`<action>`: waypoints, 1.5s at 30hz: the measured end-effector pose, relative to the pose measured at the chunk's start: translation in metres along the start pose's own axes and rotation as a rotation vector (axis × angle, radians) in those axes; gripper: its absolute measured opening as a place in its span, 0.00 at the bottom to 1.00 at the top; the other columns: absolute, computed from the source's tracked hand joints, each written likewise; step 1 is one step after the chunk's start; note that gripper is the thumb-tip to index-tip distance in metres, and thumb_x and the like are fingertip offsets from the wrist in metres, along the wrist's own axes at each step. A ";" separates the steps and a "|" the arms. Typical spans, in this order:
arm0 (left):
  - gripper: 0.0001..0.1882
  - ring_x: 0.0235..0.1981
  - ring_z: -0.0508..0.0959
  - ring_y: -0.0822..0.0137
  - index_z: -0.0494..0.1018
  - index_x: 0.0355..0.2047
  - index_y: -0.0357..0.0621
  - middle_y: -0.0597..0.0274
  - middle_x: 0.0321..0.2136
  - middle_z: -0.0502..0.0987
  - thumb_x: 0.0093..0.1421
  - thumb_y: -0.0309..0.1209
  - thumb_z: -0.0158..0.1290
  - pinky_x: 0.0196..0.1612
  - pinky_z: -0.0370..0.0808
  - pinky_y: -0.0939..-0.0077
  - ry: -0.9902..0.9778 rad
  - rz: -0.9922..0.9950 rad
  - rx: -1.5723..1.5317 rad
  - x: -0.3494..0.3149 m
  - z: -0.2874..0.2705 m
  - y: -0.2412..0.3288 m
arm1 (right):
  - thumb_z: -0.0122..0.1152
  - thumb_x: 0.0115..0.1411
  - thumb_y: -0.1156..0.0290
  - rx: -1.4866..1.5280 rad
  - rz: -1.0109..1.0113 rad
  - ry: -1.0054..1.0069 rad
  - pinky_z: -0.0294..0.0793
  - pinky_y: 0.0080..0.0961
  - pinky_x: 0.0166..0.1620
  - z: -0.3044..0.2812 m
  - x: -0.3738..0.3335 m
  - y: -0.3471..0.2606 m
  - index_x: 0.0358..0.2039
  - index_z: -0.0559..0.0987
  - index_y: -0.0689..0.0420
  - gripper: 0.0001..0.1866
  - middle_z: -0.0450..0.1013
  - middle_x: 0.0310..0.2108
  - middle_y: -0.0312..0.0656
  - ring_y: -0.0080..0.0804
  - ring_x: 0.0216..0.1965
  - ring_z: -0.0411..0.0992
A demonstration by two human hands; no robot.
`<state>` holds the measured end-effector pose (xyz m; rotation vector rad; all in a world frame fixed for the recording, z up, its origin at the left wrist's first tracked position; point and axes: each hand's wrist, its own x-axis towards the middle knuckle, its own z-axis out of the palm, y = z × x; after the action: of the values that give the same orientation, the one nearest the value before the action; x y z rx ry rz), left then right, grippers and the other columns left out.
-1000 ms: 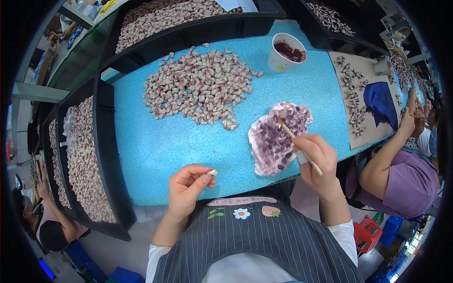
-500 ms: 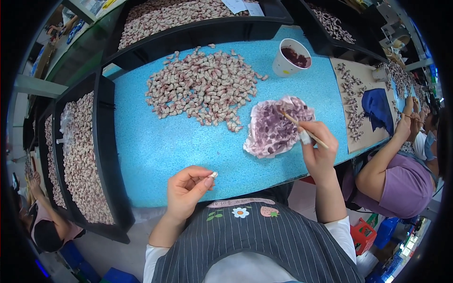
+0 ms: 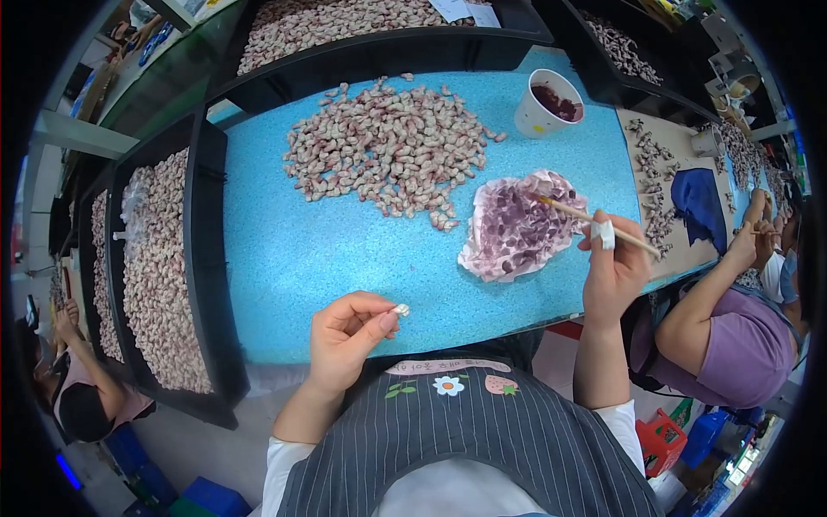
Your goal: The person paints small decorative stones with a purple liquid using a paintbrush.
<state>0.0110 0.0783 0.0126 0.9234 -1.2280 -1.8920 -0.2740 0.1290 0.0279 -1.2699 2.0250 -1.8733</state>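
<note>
Between the thumb and the index finger of the left hand, we see a small pale piece, pinched at the very tips. These two fingers are closed upon it, and the other fingers of this hand are curled in toward the palm. The piece is held above the near part of the blue mat.

To the right of these fingers, the right hand has its fingers closed around a thin brush, whose handle slopes down to the right. On one finger we notice a white wrapping. The brush tip points left, away from the fingers, and is over a crumpled sheet with purple stains; whether it touches the sheet, we cannot tell.

Farther beyond the right fingers stands a white paper cup, with dark red matter inside. Ahead of the left fingers, well apart from them, we find a loose pile of pale and reddish pieces. Beyond this pile is a black tray full of similar pieces, and another black tray, also filled, is at the left of the left fingers. Far to the right of the right fingers, a co-worker in a purple top sits.
</note>
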 end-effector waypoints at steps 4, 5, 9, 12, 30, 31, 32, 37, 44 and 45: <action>0.05 0.28 0.76 0.70 0.71 0.32 0.35 0.55 0.28 0.74 0.54 0.19 0.51 0.30 0.74 0.79 0.013 0.008 -0.069 -0.002 0.004 0.002 | 0.57 0.55 0.76 -0.125 0.050 -0.051 0.56 0.11 0.21 0.009 0.004 0.016 0.28 0.75 0.65 0.05 0.66 0.18 0.32 0.13 0.19 0.60; 0.05 0.28 0.76 0.70 0.71 0.32 0.35 0.55 0.28 0.74 0.54 0.19 0.51 0.30 0.74 0.79 0.019 0.007 -0.067 -0.002 0.002 0.002 | 0.57 0.55 0.76 -0.179 0.024 -0.060 0.56 0.11 0.21 0.005 0.003 0.013 0.28 0.75 0.65 0.05 0.66 0.18 0.32 0.13 0.19 0.60; 0.06 0.29 0.76 0.72 0.71 0.34 0.34 0.56 0.30 0.76 0.55 0.18 0.50 0.34 0.75 0.80 0.061 0.004 -0.124 -0.006 -0.013 -0.002 | 0.54 0.56 0.76 -0.048 -0.048 -0.071 0.63 0.14 0.25 -0.003 -0.010 -0.014 0.32 0.72 0.65 0.06 0.68 0.24 0.40 0.20 0.23 0.65; 0.07 0.30 0.76 0.71 0.71 0.35 0.33 0.56 0.30 0.76 0.55 0.19 0.50 0.34 0.75 0.80 0.078 -0.005 -0.106 -0.002 -0.011 0.000 | 0.53 0.56 0.77 0.107 -0.060 -0.218 0.66 0.16 0.27 -0.008 -0.021 -0.039 0.35 0.71 0.65 0.07 0.68 0.26 0.41 0.24 0.25 0.67; 0.06 0.29 0.77 0.68 0.75 0.27 0.35 0.55 0.28 0.76 0.47 0.16 0.56 0.31 0.74 0.79 0.177 0.437 0.486 0.003 0.002 0.009 | 0.49 0.59 0.74 0.619 0.399 -0.323 0.68 0.17 0.20 0.017 -0.046 -0.054 0.34 0.68 0.63 0.06 0.70 0.23 0.45 0.26 0.18 0.68; 0.06 0.29 0.77 0.67 0.75 0.27 0.35 0.54 0.28 0.76 0.47 0.16 0.56 0.31 0.74 0.79 0.158 0.442 0.537 0.003 0.001 0.010 | 0.50 0.59 0.73 0.640 0.380 -0.349 0.68 0.17 0.20 0.020 -0.048 -0.053 0.33 0.69 0.63 0.06 0.70 0.22 0.45 0.26 0.18 0.69; 0.06 0.29 0.77 0.66 0.74 0.27 0.35 0.54 0.28 0.76 0.47 0.16 0.56 0.31 0.74 0.78 0.139 0.446 0.588 0.003 0.000 0.011 | 0.50 0.59 0.73 0.638 0.381 -0.353 0.68 0.17 0.20 0.022 -0.049 -0.052 0.33 0.69 0.63 0.06 0.70 0.22 0.45 0.26 0.18 0.69; 0.07 0.29 0.76 0.69 0.74 0.28 0.33 0.53 0.29 0.76 0.47 0.14 0.55 0.32 0.73 0.80 0.110 0.454 0.622 0.004 0.004 0.012 | 0.51 0.59 0.74 0.596 0.369 -0.404 0.70 0.16 0.21 0.028 -0.049 -0.052 0.33 0.69 0.63 0.05 0.71 0.21 0.43 0.25 0.18 0.69; 0.07 0.29 0.77 0.69 0.74 0.28 0.32 0.52 0.29 0.75 0.47 0.14 0.54 0.32 0.75 0.80 0.093 0.366 0.544 0.008 0.006 0.012 | 0.51 0.58 0.75 0.554 0.332 -0.435 0.71 0.16 0.22 0.031 -0.050 -0.052 0.33 0.69 0.64 0.05 0.71 0.21 0.44 0.25 0.19 0.70; 0.07 0.29 0.77 0.69 0.74 0.28 0.32 0.52 0.29 0.75 0.47 0.14 0.54 0.32 0.75 0.80 0.092 0.364 0.544 0.009 0.006 0.012 | 0.51 0.58 0.75 0.554 0.333 -0.435 0.71 0.16 0.22 0.031 -0.050 -0.052 0.33 0.69 0.64 0.05 0.71 0.21 0.44 0.25 0.19 0.70</action>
<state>0.0033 0.0702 0.0241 0.9608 -1.7589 -1.2370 -0.1978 0.1416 0.0432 -0.9976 1.2796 -1.6491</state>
